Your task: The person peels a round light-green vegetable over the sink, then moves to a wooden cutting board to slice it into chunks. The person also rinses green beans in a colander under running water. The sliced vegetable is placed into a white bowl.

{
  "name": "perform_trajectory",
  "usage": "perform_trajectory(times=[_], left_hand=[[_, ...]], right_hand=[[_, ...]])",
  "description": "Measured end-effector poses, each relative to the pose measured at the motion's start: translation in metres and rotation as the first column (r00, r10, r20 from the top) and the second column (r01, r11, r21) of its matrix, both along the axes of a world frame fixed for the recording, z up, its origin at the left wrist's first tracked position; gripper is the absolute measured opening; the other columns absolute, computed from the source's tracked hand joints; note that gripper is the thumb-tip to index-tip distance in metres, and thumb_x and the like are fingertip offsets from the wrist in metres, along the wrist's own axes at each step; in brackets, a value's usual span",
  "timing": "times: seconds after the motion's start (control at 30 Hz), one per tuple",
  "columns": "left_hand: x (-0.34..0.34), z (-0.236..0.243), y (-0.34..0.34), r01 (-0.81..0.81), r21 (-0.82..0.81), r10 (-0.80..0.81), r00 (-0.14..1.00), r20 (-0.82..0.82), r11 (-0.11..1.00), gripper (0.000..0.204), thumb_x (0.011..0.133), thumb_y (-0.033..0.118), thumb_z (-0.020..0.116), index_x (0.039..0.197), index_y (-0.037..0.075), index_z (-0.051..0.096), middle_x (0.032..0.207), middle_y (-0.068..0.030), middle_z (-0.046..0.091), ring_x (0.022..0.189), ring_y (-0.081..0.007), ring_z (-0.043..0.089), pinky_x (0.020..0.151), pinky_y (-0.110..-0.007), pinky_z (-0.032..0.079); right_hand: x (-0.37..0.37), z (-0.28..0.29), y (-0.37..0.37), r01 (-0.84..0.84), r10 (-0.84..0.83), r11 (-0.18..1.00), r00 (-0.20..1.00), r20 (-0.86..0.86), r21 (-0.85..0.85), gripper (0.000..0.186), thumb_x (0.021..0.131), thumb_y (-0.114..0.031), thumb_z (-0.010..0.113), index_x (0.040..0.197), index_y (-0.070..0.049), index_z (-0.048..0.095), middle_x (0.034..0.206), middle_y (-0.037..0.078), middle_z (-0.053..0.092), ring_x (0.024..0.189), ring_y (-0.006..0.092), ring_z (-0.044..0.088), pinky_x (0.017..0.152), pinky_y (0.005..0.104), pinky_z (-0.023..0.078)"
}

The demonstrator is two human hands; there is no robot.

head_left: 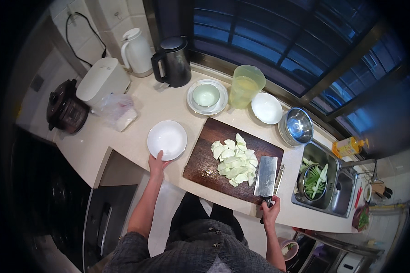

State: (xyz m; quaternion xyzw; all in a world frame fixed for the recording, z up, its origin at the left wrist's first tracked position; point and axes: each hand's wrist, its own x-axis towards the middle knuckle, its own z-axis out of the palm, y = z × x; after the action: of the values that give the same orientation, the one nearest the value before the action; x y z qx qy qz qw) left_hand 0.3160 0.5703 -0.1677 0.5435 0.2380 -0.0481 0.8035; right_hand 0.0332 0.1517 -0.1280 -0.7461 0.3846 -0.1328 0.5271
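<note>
My left hand (pixel 157 163) grips the near rim of a white bowl (pixel 167 139), its thumb over the edge. The bowl looks empty and sits left of a dark wooden cutting board (pixel 200 157). On the board lies a heap of pale green-white vegetable pieces (pixel 236 161), cut into chunks. My right hand (pixel 270 211) is closed around the black handle of a cleaver (pixel 266 175). Its broad blade lies over the board's right side, beside the heap. A slim metallic tool (pixel 279 178), of a kind I cannot make out, lies right of the blade.
Behind the board stand a green bowl (pixel 206 95) on stacked plates, a jug of yellowish liquid (pixel 245 88), a white bowl (pixel 266 108) and steel bowls (pixel 298 126). The sink (pixel 336 186) at right holds a pot of green vegetables (pixel 314 184). A kettle (pixel 174 63) and a cooker (pixel 67 107) stand left.
</note>
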Motion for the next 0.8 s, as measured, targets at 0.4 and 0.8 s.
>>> perform_trajectory(times=[0.4,0.8], left_hand=[[-0.114,0.055,-0.226,0.137,0.809,-0.593,0.750,0.291,0.571,0.077,0.084,0.025,0.077,0.147,0.002,0.038,0.154,-0.0253,0.021,0.141,-0.0422,0.023,0.116,-0.053,0.023],[-0.135,0.041,-0.292,-0.051,0.755,-0.417,0.809,0.415,0.654,0.070,0.071,0.016,0.087,0.132,0.006,0.054,0.143,-0.0194,0.040,0.132,-0.0385,0.039,0.109,-0.050,0.033]], right_hand=[[-0.011,-0.018,0.040,-0.014,0.011,0.999,0.998,0.063,0.044,0.039,0.082,0.002,0.066,0.115,-0.001,0.047,0.089,0.007,0.058,0.063,0.0137,0.060,0.053,0.0268,0.051],[0.003,-0.001,0.075,-0.140,0.140,0.990,0.990,-0.034,0.017,0.043,0.080,-0.003,0.074,0.117,-0.001,0.053,0.086,0.006,0.060,0.070,0.0132,0.058,0.066,0.0291,0.049]])
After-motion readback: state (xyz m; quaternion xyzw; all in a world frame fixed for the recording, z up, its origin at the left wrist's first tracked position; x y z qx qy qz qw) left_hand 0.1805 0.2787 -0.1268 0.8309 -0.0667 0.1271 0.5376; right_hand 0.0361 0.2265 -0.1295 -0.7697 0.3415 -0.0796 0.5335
